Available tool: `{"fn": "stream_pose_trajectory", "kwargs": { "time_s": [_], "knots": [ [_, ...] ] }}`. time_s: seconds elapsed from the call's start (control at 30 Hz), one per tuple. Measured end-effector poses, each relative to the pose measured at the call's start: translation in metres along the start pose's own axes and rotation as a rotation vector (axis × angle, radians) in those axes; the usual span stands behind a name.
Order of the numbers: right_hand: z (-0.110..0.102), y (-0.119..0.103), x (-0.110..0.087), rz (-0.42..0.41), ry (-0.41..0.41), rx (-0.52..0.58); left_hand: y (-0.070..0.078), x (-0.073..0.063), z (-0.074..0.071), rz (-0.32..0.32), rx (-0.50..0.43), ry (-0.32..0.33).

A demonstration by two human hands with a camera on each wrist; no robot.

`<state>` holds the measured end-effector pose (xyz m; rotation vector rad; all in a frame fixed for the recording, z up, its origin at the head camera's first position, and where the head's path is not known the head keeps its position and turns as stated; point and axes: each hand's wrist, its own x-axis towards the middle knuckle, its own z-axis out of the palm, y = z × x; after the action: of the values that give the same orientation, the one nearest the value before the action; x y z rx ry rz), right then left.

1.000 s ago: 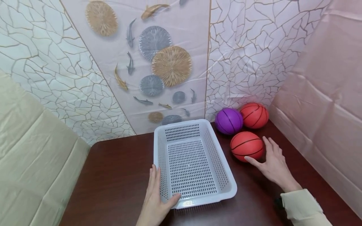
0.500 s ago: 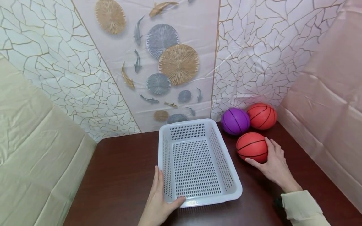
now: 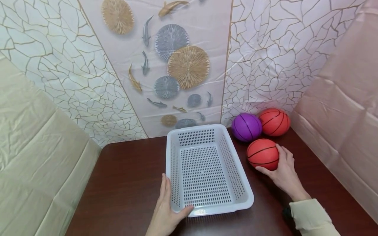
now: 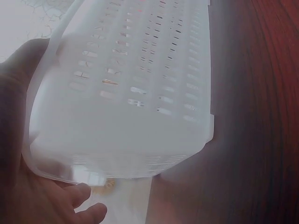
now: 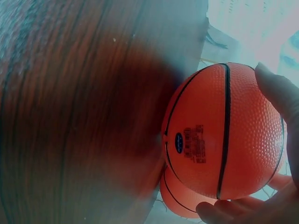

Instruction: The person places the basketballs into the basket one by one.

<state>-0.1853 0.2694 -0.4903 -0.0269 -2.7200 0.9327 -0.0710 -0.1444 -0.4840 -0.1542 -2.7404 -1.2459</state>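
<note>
A pale plastic basket [image 3: 220, 210] with slotted walls stands on the dark table in the head view. My left hand [image 3: 167, 209] holds its near left corner, thumb on the front rim and fingers along the outer left wall. In the left wrist view, fingertips [image 4: 84, 198] show past the edge of the basket [image 4: 121, 135]. To the basket's right, my right hand [image 3: 285, 175] grips the nearest red mini basketball [image 3: 262, 155], thumb on its near side and fingers round its right. The right wrist view shows the ball [image 5: 247, 130] between thumb and fingers.
Behind the gripped ball, a purple ball [image 3: 246, 127] and another red ball [image 3: 274, 122] rest against each other by the back wall. Patterned cloth [image 3: 189, 67] covers the back, with plain fabric [image 3: 336, 114] at the right. Dark wood table [image 3: 127, 183] extends left of the basket.
My right hand has closed in on the near red ball, its fingers now against the ball's side. My left hand stays at the basket's corner. The head view has shifted slightly.
</note>
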Motion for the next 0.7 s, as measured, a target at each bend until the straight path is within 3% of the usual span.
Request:
{"fn": "stream_pose_trajectory", "kwargs": {
  "time_s": [0.37, 0.7],
  "knots": [
    [0.0084, -0.0022, 0.0034, -0.057, 0.111, 0.028, -0.0005, -0.0007, 0.0012, 0.002, 0.016, 0.02],
    [0.0073, -0.0017, 0.0004, 0.003, 0.077, 0.03, -0.0016, -0.0014, 0.0022, 0.0, 0.029, 0.033]
  ]
}}
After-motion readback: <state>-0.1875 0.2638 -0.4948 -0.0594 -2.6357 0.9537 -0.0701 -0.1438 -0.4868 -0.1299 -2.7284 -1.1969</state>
